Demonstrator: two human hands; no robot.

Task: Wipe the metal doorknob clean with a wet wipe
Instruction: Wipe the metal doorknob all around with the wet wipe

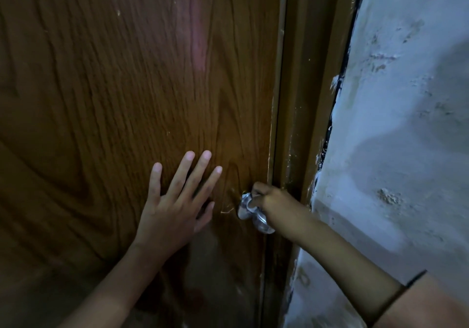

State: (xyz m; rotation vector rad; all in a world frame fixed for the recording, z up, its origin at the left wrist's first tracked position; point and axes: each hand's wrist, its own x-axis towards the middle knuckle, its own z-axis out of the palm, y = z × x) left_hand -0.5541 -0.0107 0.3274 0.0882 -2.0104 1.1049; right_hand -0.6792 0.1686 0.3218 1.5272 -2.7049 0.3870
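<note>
1. The metal doorknob [250,209] sits at the right edge of the brown wooden door [127,86], low down, just beside the door frame [299,99].
2. The right hand [275,204] is closed around the doorknob from the right, fingers curled over its top (only the shiny left and lower parts of the knob show).
3. No wet wipe can be made out in that grip.
4. The left hand [175,201] lies open and flat on the door, fingers spread and pointing up, just left of the doorknob and not touching it.
5. A rough pale wall [406,124] stands to the right of the frame.
</note>
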